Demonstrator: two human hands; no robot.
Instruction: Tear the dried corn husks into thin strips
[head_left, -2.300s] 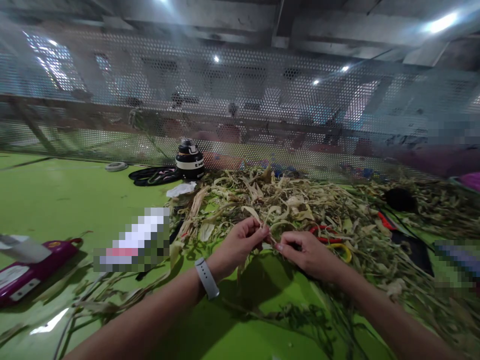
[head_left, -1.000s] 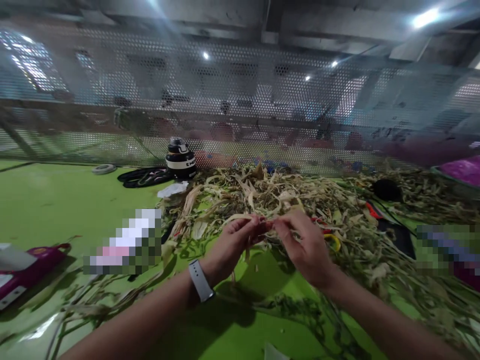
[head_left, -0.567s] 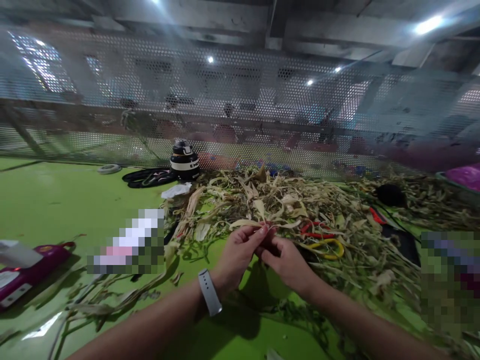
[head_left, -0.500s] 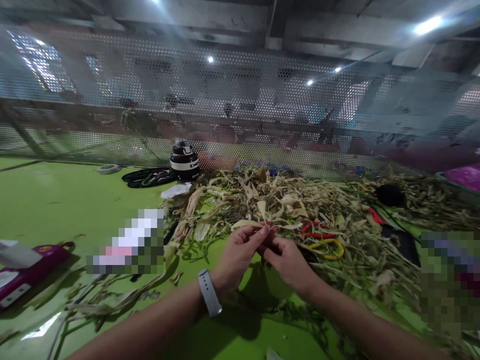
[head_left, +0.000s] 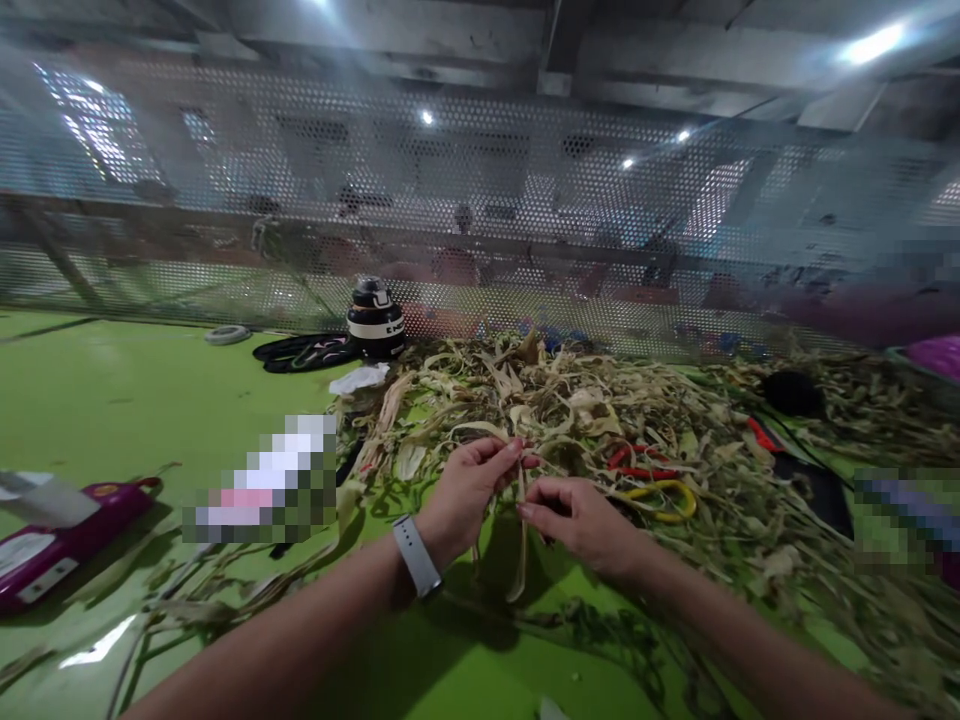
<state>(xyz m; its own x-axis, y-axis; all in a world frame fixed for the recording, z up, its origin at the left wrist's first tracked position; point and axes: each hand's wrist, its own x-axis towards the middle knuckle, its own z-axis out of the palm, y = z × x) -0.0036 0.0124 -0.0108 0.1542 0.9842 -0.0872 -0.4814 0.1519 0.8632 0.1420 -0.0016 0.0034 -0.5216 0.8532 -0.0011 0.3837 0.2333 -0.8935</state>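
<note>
My left hand (head_left: 469, 490), with a pale watch band (head_left: 417, 556) at the wrist, is closed in a pinch on a thin, pale dried leaf (head_left: 518, 570). The leaf hangs from those fingertips down toward the green tabletop (head_left: 420, 660). A little lower and to the right, my right hand (head_left: 574, 520) has its thumb and forefinger closed on the same leaf strip. Just beyond both hands spreads a heap of dried leaves and stalks (head_left: 510, 385). Red-handled (head_left: 637, 460) and yellow-handled (head_left: 679, 500) things lie in the heap beside my right hand.
A black bottle with a white band (head_left: 375, 325) stands at the back by a perforated screen (head_left: 480, 180). Black straps (head_left: 304, 352) and white tissue (head_left: 360, 378) lie near it. At left sits a purple power strip (head_left: 97, 520); at right, a black round object (head_left: 793, 393).
My hands have come slightly apart, the right one lower. A leaf strip now hangs down between them, where before the fingertips were together with leaf ends pointing up and outward.
</note>
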